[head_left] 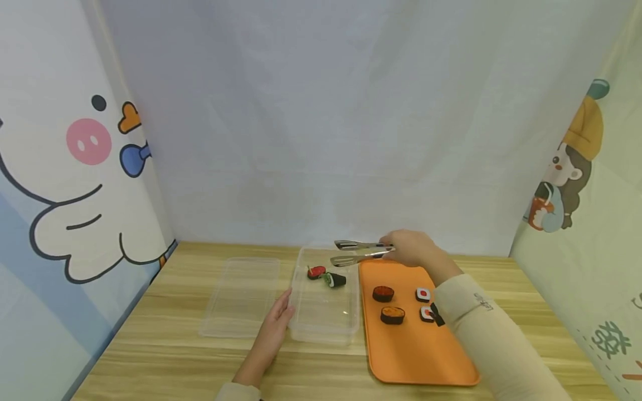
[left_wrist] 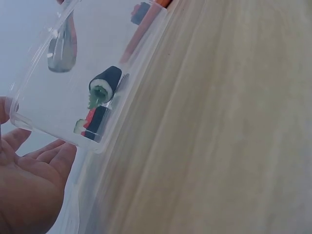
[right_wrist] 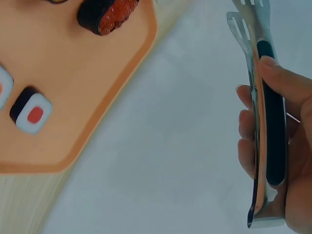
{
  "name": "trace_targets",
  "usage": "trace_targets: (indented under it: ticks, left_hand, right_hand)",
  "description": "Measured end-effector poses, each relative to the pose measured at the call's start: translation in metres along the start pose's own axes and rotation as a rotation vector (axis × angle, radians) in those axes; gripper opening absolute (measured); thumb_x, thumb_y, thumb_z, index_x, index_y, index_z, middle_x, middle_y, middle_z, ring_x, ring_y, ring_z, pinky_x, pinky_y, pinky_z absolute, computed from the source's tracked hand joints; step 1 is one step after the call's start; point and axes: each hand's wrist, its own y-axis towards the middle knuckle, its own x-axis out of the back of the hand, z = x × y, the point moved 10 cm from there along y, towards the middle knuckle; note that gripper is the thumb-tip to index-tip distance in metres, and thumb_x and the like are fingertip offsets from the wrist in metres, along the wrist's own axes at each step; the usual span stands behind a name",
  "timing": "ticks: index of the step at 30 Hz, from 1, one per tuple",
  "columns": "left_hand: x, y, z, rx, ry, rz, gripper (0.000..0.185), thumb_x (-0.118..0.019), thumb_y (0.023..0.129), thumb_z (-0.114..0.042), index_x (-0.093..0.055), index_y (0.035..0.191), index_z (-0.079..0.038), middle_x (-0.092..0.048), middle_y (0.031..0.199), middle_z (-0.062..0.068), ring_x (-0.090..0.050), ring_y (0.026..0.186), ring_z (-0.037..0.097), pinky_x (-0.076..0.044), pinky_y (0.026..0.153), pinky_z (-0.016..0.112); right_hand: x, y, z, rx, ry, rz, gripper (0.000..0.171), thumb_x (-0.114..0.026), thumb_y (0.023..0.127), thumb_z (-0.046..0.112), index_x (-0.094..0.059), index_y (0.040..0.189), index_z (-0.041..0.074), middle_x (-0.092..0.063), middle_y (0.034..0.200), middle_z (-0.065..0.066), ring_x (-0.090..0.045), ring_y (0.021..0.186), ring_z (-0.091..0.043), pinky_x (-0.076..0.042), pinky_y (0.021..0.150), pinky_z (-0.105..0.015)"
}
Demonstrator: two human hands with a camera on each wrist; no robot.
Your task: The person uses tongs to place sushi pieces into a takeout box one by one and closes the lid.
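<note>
My right hand (head_left: pixel 413 248) grips metal serving tongs (right_wrist: pixel 273 117) by their dark handles. Their slotted ends are apart with nothing between them, above the far right edge of a clear plastic container (head_left: pixel 326 328). My left hand (head_left: pixel 273 326) rests with relaxed fingers against the container's left side. Inside lie a red-topped toy sushi (head_left: pixel 316 272) and a black cone-shaped hand roll (head_left: pixel 336 280) with green filling, touching or nearly so. On the orange tray (head_left: pixel 416 356) sit a red roe sushi (head_left: pixel 383 293), an orange roe sushi (head_left: pixel 392 315) and two white-and-red sushi rolls (head_left: pixel 423 294).
A clear flat lid (head_left: pixel 241 298) lies on the wooden table (head_left: pixel 170 345) left of the container. The tray stands just right of the container. A pale curtain (head_left: pixel 321 139) hangs behind the table, and printed cloths flank both sides.
</note>
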Motion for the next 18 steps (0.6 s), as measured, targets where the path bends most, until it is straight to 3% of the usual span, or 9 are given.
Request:
trace_targets:
  ticks: [10,14,18]
  left_hand:
    - [0.002,0.001,0.002,0.017,0.017,-0.007,0.05,-0.04,0.106,-0.017,-0.027,0.153,-0.005,-0.022,0.154,0.026,-0.022,0.14,0.041,-0.021,0.112,0.053]
    - [0.001,-0.001,0.001,0.017,0.015,-0.002,0.051,-0.04,0.107,-0.017,-0.026,0.153,-0.004,-0.021,0.154,0.027,-0.022,0.14,0.042,-0.021,0.112,0.054]
    - [0.002,-0.001,0.002,0.022,0.014,-0.008,0.051,-0.04,0.107,-0.018,-0.026,0.153,-0.004,-0.022,0.154,0.027,-0.023,0.14,0.042,-0.021,0.112,0.055]
  right_hand:
    - [-0.003,-0.041,-0.046,0.026,0.13,-0.081,0.045,-0.072,0.09,0.027,-0.064,0.125,0.0,-0.066,0.115,-0.016,-0.062,0.103,-0.035,-0.053,0.082,-0.051]
    - [-0.015,-0.057,-0.065,0.035,0.247,-0.079,0.041,-0.074,0.088,0.022,-0.065,0.12,-0.003,-0.066,0.11,-0.016,-0.063,0.086,-0.025,-0.054,0.072,-0.043]
    - [-0.03,-0.07,-0.077,0.04,0.304,-0.066,0.035,-0.076,0.087,0.022,-0.067,0.113,0.0,-0.065,0.104,-0.01,-0.054,0.072,-0.013,-0.047,0.063,-0.034]
